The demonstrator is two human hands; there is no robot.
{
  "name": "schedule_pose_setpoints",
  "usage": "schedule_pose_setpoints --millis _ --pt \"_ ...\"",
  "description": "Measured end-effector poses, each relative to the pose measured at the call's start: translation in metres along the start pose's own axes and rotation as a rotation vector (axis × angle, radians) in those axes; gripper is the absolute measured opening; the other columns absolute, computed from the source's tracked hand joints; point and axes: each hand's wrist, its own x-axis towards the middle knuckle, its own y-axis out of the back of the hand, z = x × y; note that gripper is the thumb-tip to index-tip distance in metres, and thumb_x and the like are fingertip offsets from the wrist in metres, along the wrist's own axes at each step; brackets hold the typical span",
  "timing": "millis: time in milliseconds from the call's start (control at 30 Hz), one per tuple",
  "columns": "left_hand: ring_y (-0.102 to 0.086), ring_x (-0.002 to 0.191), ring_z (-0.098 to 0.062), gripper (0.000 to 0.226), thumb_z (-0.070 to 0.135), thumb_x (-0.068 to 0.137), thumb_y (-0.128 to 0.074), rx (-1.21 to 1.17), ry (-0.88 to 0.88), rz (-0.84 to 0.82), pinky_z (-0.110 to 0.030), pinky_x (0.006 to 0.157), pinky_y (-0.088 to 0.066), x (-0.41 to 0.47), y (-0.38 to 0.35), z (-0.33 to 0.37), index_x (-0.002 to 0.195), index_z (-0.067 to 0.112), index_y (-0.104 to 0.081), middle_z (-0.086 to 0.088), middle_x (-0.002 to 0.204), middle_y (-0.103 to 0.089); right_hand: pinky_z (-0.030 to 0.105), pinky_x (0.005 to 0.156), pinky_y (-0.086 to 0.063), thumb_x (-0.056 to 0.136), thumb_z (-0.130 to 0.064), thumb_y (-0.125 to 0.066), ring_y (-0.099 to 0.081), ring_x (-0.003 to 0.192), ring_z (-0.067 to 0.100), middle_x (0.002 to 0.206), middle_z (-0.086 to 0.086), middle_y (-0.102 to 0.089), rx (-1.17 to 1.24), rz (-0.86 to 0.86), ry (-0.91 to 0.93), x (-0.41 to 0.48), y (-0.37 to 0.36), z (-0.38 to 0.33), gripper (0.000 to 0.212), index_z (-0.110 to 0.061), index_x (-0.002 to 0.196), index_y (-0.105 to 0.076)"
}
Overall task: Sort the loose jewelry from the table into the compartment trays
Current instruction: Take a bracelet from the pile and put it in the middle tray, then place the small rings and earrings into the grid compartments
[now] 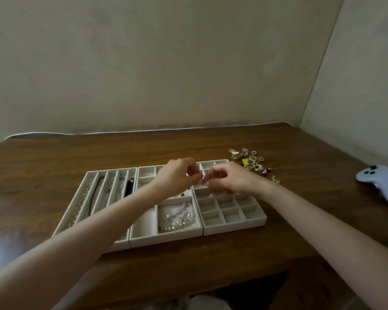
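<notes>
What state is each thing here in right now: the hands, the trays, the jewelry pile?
Left hand: pinches a small pale piece.
Right hand: pinches the same piece.
Left tray: long slots hold necklaces.
Middle tray: beaded strands lie in one near compartment.
Right tray: near compartments look empty.
Loose jewelry: heaped on the table, unsorted.
Controller: lying untouched.

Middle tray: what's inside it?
In the middle tray, a bead necklace lies in the near right compartment. The left hand and forearm cover farther compartments, so those contents cannot be seen.
</notes>
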Motion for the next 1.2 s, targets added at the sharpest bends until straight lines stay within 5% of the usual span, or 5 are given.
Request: schedule_pose_setpoints --millis 167,467,767,1000,1200 --pt "-0.055 0.081 -0.012 0.012 0.019 0.091 -0.058 -0.078 -0.081 -0.006 -0.021 0.07 -0.045 0.033 -0.025 0.018 0.098 0.011 -0.063 -0.004 0.1 -0.065 0.011 0.048 -0.039 0.092 -0.017 -0.06 -0.055 0.053 -0.004 0.088 0.002 -0.068 -0.052 0.231 -0.05 -0.003 0.031 0.032 0.011 -0.015 0.1 -0.066" --pt "-0.054 0.082 -0.01 0.01 0.015 0.091 -0.057 -0.082 -0.047 -0.045 -0.016 0.065 -0.041 0.087 -0.048 0.024 0.099 0.012 -0.06 0.002 0.095 -0.059 0.023 0.071 -0.049 0.089 -0.012 -0.061 -0.061 0.08 0.007 0.089 -0.003 -0.064 -0.12 0.527 -0.221 0.0 0.081 0.101 0.008 -0.019 0.087 -0.065" --pt "-0.054 0.098 -0.018 0.008 0.016 0.086 -0.06 0.008 -0.043 -0.034 -0.033 0.085 -0.051 0.117 -0.066 0.024 0.087 0.022 -0.055 -0.003 0.108 -0.056 0.022 0.08 -0.041 0.091 -0.016 -0.06 -0.057 0.097 0.01 0.108 -0.002 -0.064 -0.262 0.541 -0.18 0.04 0.092 0.104 0.009 -0.016 0.097 -0.067" --pt "-0.053 0.101 -0.018 0.009 0.016 0.088 -0.057 0.006 0.002 0.039 -0.034 0.086 -0.05 0.13 -0.074 0.007 0.095 0.018 -0.063 -0.002 0.109 -0.053 0.031 0.085 -0.051 0.091 -0.015 -0.06 -0.058 0.094 0.011 0.109 -0.001 -0.065 -0.362 0.507 -0.16 0.074 0.103 0.1 0.011 -0.022 0.095 -0.067" --pt "-0.055 0.097 -0.018 0.009 0.012 0.087 -0.055 -0.033 0.0 0.087 -0.035 0.083 -0.051 0.137 -0.075 0.002 0.087 0.02 -0.058 -0.003 0.107 -0.054 0.027 0.079 -0.043 0.085 -0.033 -0.068 -0.053 0.104 0.013 0.115 -0.003 -0.053 -0.521 0.36 -0.127 0.092 0.093 0.104 0.03 -0.029 0.114 -0.063"
